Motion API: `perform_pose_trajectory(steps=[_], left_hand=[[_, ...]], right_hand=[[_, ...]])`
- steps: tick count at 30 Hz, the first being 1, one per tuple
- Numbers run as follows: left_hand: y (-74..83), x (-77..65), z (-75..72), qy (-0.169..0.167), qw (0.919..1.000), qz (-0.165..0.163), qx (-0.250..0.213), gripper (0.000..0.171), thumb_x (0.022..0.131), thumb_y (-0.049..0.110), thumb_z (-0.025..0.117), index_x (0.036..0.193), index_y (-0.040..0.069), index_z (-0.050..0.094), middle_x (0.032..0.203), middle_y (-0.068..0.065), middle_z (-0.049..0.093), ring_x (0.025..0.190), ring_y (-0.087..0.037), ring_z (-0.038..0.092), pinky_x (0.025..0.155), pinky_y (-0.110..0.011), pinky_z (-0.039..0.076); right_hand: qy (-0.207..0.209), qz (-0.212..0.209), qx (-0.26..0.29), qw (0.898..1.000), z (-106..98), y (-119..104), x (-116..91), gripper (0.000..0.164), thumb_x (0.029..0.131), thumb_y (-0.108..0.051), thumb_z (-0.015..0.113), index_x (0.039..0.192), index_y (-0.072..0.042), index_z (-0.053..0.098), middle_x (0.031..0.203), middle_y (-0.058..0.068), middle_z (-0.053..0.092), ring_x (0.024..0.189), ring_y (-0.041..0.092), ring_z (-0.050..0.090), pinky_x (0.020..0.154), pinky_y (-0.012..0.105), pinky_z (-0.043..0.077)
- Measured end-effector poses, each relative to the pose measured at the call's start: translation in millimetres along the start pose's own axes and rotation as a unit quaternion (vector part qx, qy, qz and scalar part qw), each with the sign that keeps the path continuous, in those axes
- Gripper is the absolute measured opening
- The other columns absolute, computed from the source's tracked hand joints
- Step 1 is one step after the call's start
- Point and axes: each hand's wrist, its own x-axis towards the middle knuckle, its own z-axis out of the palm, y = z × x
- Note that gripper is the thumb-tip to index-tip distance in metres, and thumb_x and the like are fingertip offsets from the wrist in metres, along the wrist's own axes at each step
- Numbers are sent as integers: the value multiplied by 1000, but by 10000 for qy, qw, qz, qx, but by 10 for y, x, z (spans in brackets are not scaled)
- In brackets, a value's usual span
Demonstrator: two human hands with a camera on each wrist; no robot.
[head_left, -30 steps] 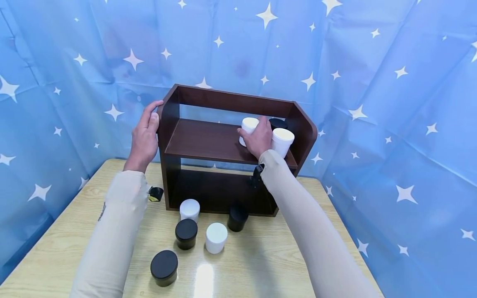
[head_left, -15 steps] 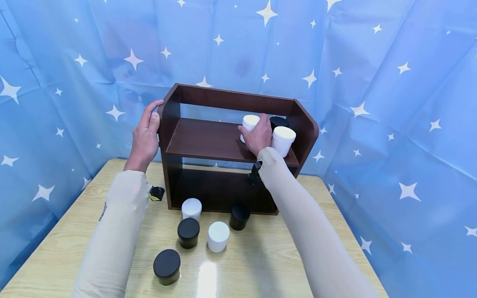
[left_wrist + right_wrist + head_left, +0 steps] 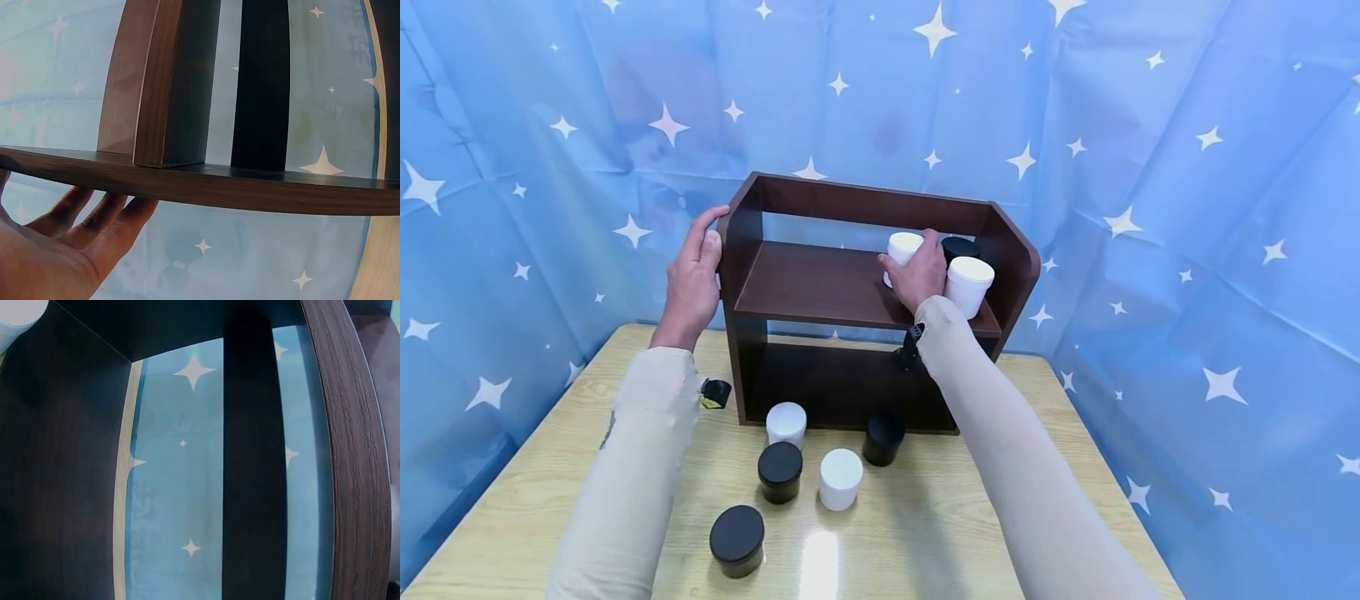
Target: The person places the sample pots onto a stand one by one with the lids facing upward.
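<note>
A dark brown two-tier shelf (image 3: 820, 279) stands on the table. On its upper board, toward the right, my right hand (image 3: 923, 268) holds a white lidded jar (image 3: 902, 244) with the thumb on its near left side. Right beside that hand are another white jar (image 3: 968, 287) and a black jar (image 3: 960, 247), partly covered. My left hand (image 3: 692, 279) rests against the shelf's left side panel, high up. In the left wrist view, that hand's fingers (image 3: 128, 228) reach out nearly straight to the panel's outer face. The right wrist view shows the shelf's interior without the hand.
On the wooden table (image 3: 985, 517) before the shelf stand two white jars, one at the left (image 3: 786, 422) and one nearer (image 3: 840, 477). Black jars are there too: a front one (image 3: 737, 540), a middle one (image 3: 779, 471) and one by the lower board (image 3: 883, 437). A starry blue curtain (image 3: 880, 100) hangs behind.
</note>
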Motion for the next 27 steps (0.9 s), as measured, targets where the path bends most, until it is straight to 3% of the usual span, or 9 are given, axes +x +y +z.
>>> perform_pose_trajectory(steps=[10, 18, 27], left_hand=[[9, -9, -10, -41, 10000, -13, 10, 41, 106, 54, 25, 146, 58, 33, 151, -10, 45, 137, -32, 42, 115, -64, 33], [-15, -18, -28, -166, 9997, -106, 111, 43, 106, 54, 25, 149, 56, 30, 150, -12, 46, 137, -33, 42, 113, -65, 34], [5, 0, -31, -113, 9997, 17, 193, 43, 107, 53, 24, 149, 55, 30, 148, -14, 47, 137, -34, 43, 114, -65, 32]], right_hand=[[15, -218, -82, 9997, -11, -24, -31, 94, 85, -42, 78, 153, -9, 21, 149, 19, 42, 135, 32, 47, 117, 45, 41], [-21, -242, -4, 9997, -54, -99, -29, 96, 84, -43, 79, 155, -11, 22, 153, 17, 41, 135, 31, 48, 117, 44, 42], [191, -530, -151, 9983, -144, -200, -23, 96, 84, -45, 78, 156, -11, 24, 158, 13, 37, 143, 29, 41, 121, 46, 37]])
